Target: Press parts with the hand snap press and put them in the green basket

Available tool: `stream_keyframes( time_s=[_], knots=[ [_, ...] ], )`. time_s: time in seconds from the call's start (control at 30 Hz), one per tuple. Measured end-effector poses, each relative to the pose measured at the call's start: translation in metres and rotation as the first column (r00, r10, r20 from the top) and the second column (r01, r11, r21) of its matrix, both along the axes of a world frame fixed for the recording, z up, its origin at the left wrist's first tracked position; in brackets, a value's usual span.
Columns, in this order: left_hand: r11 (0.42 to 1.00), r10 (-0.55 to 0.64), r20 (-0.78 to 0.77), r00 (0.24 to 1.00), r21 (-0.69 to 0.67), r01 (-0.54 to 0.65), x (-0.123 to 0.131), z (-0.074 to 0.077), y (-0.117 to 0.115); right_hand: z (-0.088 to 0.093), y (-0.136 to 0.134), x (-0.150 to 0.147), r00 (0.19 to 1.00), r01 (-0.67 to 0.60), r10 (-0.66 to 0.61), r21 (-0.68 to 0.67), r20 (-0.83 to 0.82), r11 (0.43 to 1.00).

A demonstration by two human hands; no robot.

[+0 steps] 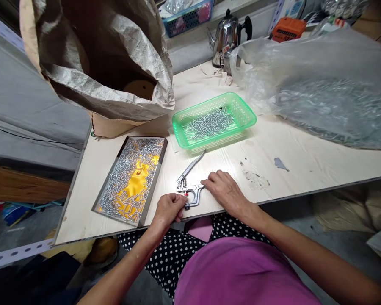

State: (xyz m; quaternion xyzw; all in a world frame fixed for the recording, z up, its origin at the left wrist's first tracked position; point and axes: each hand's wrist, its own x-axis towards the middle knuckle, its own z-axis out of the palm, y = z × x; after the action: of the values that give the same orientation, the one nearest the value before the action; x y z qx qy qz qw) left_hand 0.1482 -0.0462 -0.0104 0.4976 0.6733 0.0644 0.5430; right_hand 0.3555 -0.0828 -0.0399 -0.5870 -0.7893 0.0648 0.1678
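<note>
A pair of snap-fastener pliers (194, 195) in silvery metal lies on the table near its front edge, one handle angled up and away, with a spring and a red part by the jaw. My right hand (227, 191) has its fingertips closed on the end of the near handle. At the jaw, my left hand (170, 208) pinches with thumb and fingers; whatever it holds there is too small to make out. Left of it sits a shallow tray (142, 207) of small silvery metal pieces over a yellow bottom. Beyond the pliers, a green plastic basket (247, 122) holds more such pieces.
A large open paper-and-woven sack (114, 112) stands at the back left of the table (292, 165). A clear plastic bag (330, 101) full of shiny pieces fills the right. A metal kettle (226, 38) and an orange box (288, 29) stand at the back.
</note>
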Motion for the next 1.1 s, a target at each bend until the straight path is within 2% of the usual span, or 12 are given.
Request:
stream_keyframes(
  time_s=[0.23,0.57,0.8,0.93,1.1],
  knots=[
    [0.996,0.088,0.096,0.992,-0.029,-0.085,0.001,-0.003,-0.006,-0.006,-0.003,-0.001,1.0,0.026,-0.026,0.019,-0.008,0.999],
    [0.998,0.055,0.178,0.983,-0.008,-0.055,-0.007,-0.013,-0.006,-0.01,-0.003,-0.001,0.999,0.021,-0.018,0.076,-0.045,0.997],
    [0.997,-0.022,0.156,0.988,0.072,0.011,-0.01,-0.02,-0.007,-0.009,-0.006,-0.005,1.0,0.02,-0.02,0.051,0.002,0.998],
    [0.992,-0.018,0.14,0.99,0.123,0.001,-0.008,-0.018,-0.01,-0.002,-0.008,-0.003,0.999,-0.026,0.026,0.019,0.033,0.999],
    [0.986,-0.001,0.113,0.994,0.166,-0.018,-0.005,-0.018,-0.017,0.015,0.003,0.008,0.985,-0.159,0.161,-0.033,0.058,0.987]
  ],
)
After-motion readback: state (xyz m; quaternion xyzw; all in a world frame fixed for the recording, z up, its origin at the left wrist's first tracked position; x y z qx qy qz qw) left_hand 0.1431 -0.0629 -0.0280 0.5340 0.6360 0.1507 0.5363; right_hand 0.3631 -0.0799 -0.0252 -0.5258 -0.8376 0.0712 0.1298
